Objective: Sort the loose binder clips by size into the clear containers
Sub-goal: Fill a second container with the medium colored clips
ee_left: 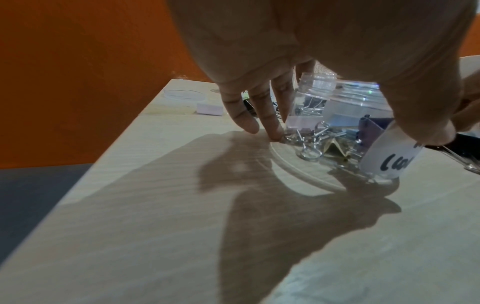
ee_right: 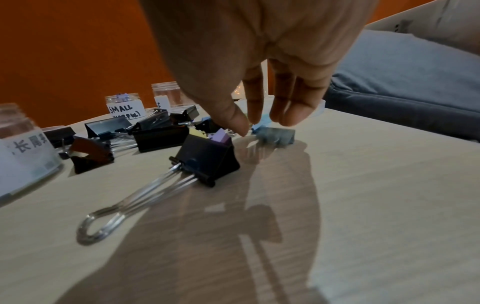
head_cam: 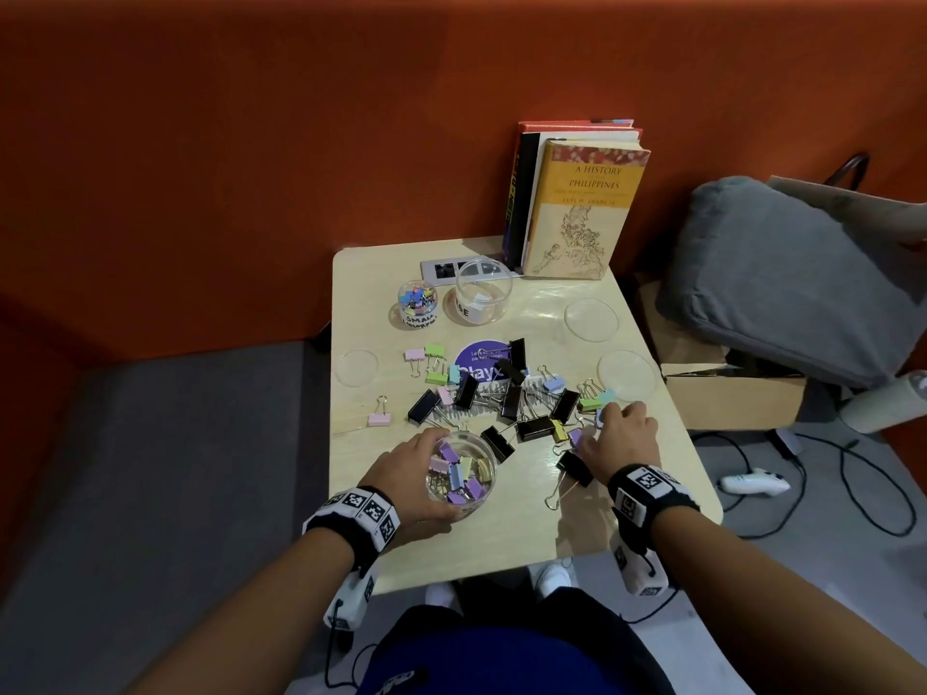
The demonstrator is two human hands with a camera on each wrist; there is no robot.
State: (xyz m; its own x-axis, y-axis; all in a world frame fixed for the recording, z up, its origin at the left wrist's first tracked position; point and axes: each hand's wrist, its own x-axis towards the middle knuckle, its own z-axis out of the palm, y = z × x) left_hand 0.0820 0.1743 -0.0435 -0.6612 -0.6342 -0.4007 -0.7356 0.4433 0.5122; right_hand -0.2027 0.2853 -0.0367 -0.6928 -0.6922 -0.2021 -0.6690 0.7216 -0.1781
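Left hand (head_cam: 409,461): curled round the near clear jar (head_cam: 460,473), lower centre of the head view, holding pastel medium clips.
Right hand (head_cam: 622,433): fingers reaching down, tips on a blue clip (ee_right: 276,134); whether they pinch it I cannot tell.
Loose binder clips (head_cam: 506,393): black large and pastel ones scattered mid-table (head_cam: 627,474).
Small-clip jar (head_cam: 417,303): labelled, upper centre.
Large jar (head_cam: 482,298): just beside it.

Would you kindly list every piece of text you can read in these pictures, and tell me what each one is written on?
"A HISTORY ... PHILIPPINES", "LUIS H. FRANCIA": cover of the yellow book; the small line between is unreadable.
"SMALL", a partly hidden word below: label on the small jar.
"...SE": cut-off label on the empty jar.
"play": purple sticker; its small print is blurred.
Chinese characters, blurred: label on the jar held by the left hand.
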